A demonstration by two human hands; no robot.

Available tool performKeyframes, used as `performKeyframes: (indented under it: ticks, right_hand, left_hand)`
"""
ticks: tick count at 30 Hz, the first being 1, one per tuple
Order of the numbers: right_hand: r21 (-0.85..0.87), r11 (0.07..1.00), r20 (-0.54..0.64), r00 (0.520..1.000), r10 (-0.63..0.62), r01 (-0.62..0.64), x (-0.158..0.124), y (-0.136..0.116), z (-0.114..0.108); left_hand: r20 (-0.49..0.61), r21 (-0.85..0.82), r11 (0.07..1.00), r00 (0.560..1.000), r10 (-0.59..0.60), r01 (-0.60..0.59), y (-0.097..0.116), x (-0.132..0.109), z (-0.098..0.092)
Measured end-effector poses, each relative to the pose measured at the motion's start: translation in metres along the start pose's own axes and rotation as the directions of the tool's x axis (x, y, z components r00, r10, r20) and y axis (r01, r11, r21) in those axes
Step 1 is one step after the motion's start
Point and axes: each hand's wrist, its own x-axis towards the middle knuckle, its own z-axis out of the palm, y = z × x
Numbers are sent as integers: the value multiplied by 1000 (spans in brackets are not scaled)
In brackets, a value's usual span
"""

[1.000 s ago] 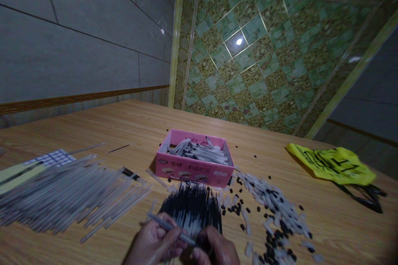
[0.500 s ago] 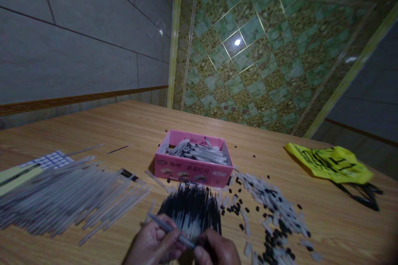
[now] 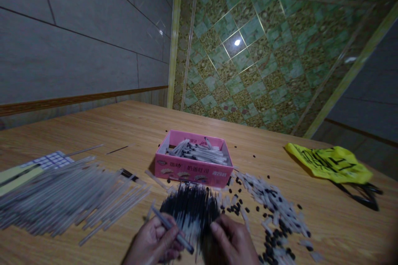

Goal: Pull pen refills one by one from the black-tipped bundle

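Observation:
My left hand [image 3: 152,238] is closed on a slim translucent pen [image 3: 185,242], which slants down to the right with a dark tip at its lower end. Beside it, my right hand [image 3: 234,238] rests at the right edge of a bundle of black pen refills [image 3: 188,203], thumb and forefinger pinched together. Whatever lies between those fingertips is hidden. Just beyond the bundle stands an open pink box [image 3: 192,172] with many pens [image 3: 199,152] lying inside.
Clear pen tubes [image 3: 65,194] lie spread on the left, by a checked cloth [image 3: 51,160]. Small black plugs [image 3: 275,236] and short pale sleeves [image 3: 267,192] are scattered on the right. Farther right sits a yellow bag [image 3: 329,163] with black handles. Tiled walls border the wooden table [image 3: 124,122].
My right hand has moved away from the pen's lower end, to the right edge of the refills. The pen stays in my left hand, its dark tip now uncovered.

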Motion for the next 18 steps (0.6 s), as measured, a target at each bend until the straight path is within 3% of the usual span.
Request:
performKeyframes:
  ticks: [3,7,13,18]
  right_hand:
    - [-340,928,-146,983,110,-154,18,18,-38]
    - [-539,813,-177,973,148,-222,24,49,-57]
    - [-589,750,-100,948,302,-301,22,62,-65]
    - [-585,761,-58,951,304,-280,22,68,-61]
  left_hand:
    - [24,18,1000,1000,8,-9,1,0,-1]
    - [104,6,1000,994,-9,8,3,-5,1]
    - [49,-75,993,995,-84,88,14,-16,5]
    - [22,-86,995,998,-57,58,18,-20,6]
